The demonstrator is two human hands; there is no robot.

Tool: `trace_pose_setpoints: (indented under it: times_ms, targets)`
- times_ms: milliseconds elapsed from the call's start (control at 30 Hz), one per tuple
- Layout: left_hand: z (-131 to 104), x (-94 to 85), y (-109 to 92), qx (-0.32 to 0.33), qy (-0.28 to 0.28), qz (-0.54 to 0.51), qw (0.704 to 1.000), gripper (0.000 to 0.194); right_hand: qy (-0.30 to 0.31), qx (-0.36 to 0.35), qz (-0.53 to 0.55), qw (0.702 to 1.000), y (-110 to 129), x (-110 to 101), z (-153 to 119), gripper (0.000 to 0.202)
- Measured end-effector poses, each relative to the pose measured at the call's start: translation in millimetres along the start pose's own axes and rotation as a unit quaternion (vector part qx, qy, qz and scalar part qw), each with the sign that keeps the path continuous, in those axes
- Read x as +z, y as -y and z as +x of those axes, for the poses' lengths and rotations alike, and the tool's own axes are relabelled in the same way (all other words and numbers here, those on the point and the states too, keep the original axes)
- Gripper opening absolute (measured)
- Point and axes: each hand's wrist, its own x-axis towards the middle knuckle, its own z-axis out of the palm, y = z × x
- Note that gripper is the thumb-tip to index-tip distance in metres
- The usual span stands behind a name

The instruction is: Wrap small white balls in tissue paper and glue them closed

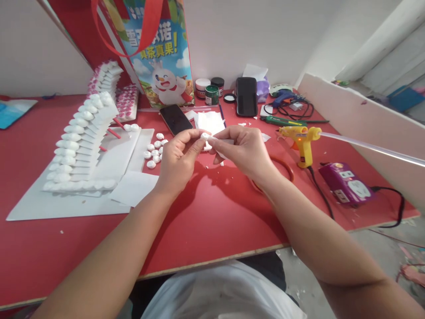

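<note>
Surface: red table (212, 221), smooth top, raw pale board exposed along the front edge.

Left portion: flat white board (29, 199), matte, one corner pointing at the table's front left corner. On it, a curved white form (76, 146): fanned flat strips, each ending in a plump, rounded lobe. Thin red rods (114, 133) project from its right side. Toward the back edge, an upright bag (169, 84), glossy printed faces, red ribbon handle (151, 31). Right of the board, a loose cluster of white pellets (155, 153), squat and bun-shaped.

Left hand (177, 155): above mid-table; thumb and index finger pinched nearly together on a small white piece (205, 136), soft-looking, rounded. The piece sits between both hands, off the surface. Right hand (245, 148): narrow pinch, thumb and index fingertips at the same piece, other fingers curled. A thin white strip (229, 141) shows at these fingers; cannot tell whether it joins the piece.

Toward the right edge: glue gun (303, 144), yellow plastic, translucent round glue stick (365, 146) protruding rearward. Nearer the front right corner: boxy purple power unit (345, 181), black cable attached.
</note>
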Motion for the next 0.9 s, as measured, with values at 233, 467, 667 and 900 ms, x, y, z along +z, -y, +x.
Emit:
trace_pose_setpoints:
  times_ms: [233, 467, 667, 900]
  targets:
    - [-5.8, 9.5, -1.2, 0.039, -0.058, 0.028, 0.997, 0.021, -0.059, -0.058, -0.088, 0.993, -3.2, 10.9, -8.2, 0.032]
    - [-9.3, 7.5, -2.4, 0.124, -0.084, 0.109, 0.983, 0.017, -0.028, -0.079, -0.051, 0.995, -3.3, 9.2, -9.2, 0.041]
    - [-3.8, -0.8, -0.6, 0.084, -0.032, 0.058, 0.994, 0.017, 0.013, -0.099, -0.072, 0.992, -2.8, -2.8, -5.9, 0.038]
    - [2.1, -6.7, 1.8, 0.050, 0.021, 0.042, 0.998, 0.021, 0.016, -0.113, -0.157, 0.981, -6.0, -2.0, -5.7, 0.025]
